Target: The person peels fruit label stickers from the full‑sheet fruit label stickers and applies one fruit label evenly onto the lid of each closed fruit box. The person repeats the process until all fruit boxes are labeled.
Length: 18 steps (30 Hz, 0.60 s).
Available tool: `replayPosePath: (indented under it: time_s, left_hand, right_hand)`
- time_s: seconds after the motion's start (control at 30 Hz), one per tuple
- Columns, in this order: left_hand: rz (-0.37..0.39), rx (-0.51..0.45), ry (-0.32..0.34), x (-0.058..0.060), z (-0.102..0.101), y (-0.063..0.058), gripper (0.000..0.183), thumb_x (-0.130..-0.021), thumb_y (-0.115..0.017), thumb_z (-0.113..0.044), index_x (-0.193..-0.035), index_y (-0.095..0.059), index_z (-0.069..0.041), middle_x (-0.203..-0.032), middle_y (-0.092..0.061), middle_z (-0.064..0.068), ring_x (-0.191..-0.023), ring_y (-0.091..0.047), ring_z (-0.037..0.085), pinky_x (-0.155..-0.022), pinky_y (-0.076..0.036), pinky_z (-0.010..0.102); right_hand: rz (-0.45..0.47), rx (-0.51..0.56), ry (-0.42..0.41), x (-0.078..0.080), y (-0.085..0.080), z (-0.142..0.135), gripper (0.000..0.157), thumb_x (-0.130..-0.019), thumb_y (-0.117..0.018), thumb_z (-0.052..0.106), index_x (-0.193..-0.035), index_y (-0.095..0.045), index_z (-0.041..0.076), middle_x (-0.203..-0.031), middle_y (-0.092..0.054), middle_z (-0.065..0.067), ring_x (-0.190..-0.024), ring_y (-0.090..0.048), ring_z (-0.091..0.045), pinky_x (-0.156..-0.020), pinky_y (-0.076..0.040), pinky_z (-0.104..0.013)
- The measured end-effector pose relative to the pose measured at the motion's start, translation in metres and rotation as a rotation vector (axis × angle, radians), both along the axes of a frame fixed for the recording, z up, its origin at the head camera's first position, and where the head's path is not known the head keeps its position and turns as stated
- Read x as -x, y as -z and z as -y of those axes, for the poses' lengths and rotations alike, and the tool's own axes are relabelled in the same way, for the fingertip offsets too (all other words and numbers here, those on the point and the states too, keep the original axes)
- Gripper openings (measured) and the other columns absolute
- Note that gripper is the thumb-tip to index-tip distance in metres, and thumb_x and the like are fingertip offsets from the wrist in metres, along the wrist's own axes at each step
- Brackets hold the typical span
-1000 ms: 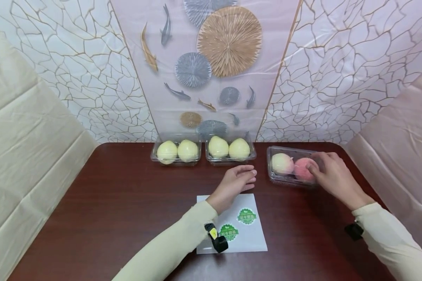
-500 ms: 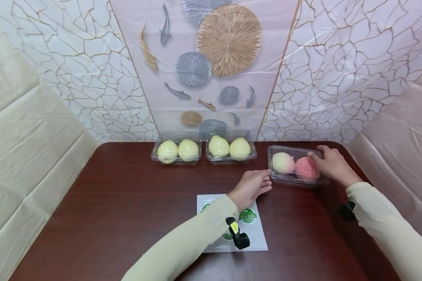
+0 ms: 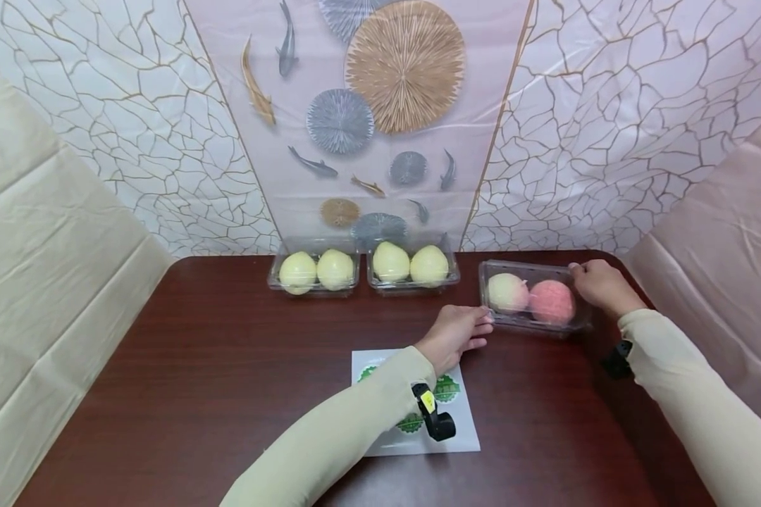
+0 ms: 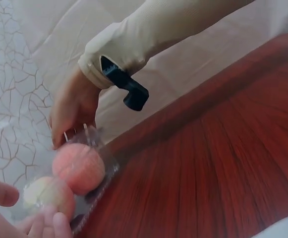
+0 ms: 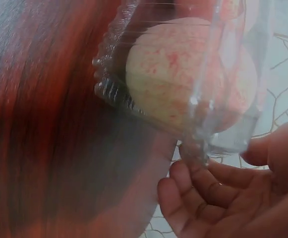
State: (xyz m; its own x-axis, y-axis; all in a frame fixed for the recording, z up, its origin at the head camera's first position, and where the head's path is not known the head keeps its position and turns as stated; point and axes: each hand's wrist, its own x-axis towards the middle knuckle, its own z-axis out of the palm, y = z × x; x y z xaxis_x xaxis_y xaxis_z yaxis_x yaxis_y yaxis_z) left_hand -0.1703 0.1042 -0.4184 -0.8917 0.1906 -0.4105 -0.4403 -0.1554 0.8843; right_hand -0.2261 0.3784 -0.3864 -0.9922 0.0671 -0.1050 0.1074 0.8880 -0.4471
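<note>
A clear plastic clamshell box stands at the back right of the table. Inside lie a pale peach and a pink-red peach. My right hand grips the box's right end. In the right wrist view, thumb and curled fingers close on that end's edge. My left hand reaches across to the front left corner and pinches it between thumb and fingers. Part of the left hand shows in the left wrist view, beside the pale peach. The left palm is hidden.
Two more clear boxes, a left one and a middle one, stand against the patterned backdrop, each with two yellow-green fruits. A white sheet with green round stickers lies under the left forearm. Cloth walls border the dark wooden table.
My left hand moves right to the fruit box's front left corner. The right hand slides from above the pink-red peach to the right end. The box stays nearly in place.
</note>
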Motion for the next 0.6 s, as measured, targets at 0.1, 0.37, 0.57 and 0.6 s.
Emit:
replayPosePath:
  time_s: [0.1,0.37,0.57,0.6]
  left_hand:
    - [-0.01,0.011,0.026,0.003,0.005,0.001,0.015,-0.101,-0.067,-0.009,-0.107,-0.079,-0.002,-0.094,-0.079,0.007,-0.073,-0.066,0.005,-0.061,-0.052,0.019]
    - [-0.03,0.035,0.122,0.009,0.021,0.0,0.014,-0.101,-0.071,-0.012,-0.109,-0.081,-0.005,-0.091,-0.08,0.001,-0.068,-0.065,0.0,-0.056,-0.048,0.016]
    - [-0.061,0.091,0.255,0.011,0.045,-0.005,0.015,-0.1,-0.073,-0.013,-0.109,-0.081,-0.005,-0.095,-0.081,0.002,-0.071,-0.065,0.002,-0.06,-0.048,0.017]
    - [-0.07,0.092,0.275,0.011,0.049,-0.007,0.015,-0.1,-0.073,-0.013,-0.11,-0.081,-0.005,-0.096,-0.081,0.003,-0.072,-0.065,0.003,-0.061,-0.048,0.017]
  right_hand:
    - [-0.006,0.044,0.009,0.001,0.003,0.002,0.053,-0.114,-0.031,0.029,-0.112,-0.058,-0.017,-0.097,-0.055,-0.031,-0.085,-0.055,-0.04,-0.069,-0.047,-0.047]
    - [0.014,0.132,0.005,-0.008,-0.003,0.006,0.063,-0.114,-0.034,0.039,-0.122,-0.06,-0.018,-0.083,-0.057,-0.015,-0.076,-0.056,-0.028,-0.061,-0.046,-0.036]
    - [0.106,0.304,-0.004,-0.017,-0.015,0.008,0.067,-0.113,-0.038,0.046,-0.128,-0.056,-0.017,-0.076,-0.055,-0.003,-0.067,-0.056,-0.017,-0.062,-0.052,-0.036]
    - [0.116,0.333,0.003,-0.02,-0.018,0.008,0.069,-0.113,-0.039,0.047,-0.134,-0.054,-0.018,-0.083,-0.058,-0.004,-0.07,-0.058,-0.015,-0.065,-0.054,-0.036]
